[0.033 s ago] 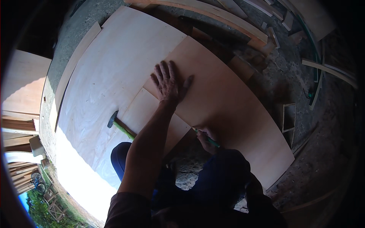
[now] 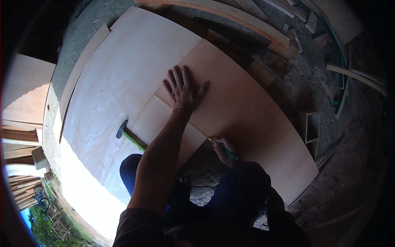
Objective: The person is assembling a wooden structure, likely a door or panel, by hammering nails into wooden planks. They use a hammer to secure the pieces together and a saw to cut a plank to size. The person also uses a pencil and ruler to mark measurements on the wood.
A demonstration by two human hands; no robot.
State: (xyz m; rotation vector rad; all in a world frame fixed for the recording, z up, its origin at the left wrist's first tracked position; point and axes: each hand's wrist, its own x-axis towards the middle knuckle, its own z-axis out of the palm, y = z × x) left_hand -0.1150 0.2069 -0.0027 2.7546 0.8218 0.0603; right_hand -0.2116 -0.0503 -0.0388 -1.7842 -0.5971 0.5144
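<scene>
My left hand [image 2: 179, 92] lies flat with fingers spread on a reddish plywood sheet [image 2: 242, 105], close to its left edge. Gripped in my right hand [image 2: 224, 152] is a green pencil [image 2: 231, 154]. Its tip meets the wood at the near corner where the reddish sheet and a smaller pale plywood piece [image 2: 154, 119] come together. A paler plywood sheet [image 2: 123, 70] spreads out to the left. On it rests a hammer [image 2: 133, 139] with a dark head and green handle, its handle end hidden behind my left forearm.
A narrow wooden strip [image 2: 80, 76] lies along the pale sheet's left edge. Curved timber [image 2: 247, 18] and several offcuts sit on the concrete floor [image 2: 317, 94] at the far right. A small wooden frame [image 2: 312, 126] is beside the sheet's right edge. More boards [image 2: 24, 90] stand at left.
</scene>
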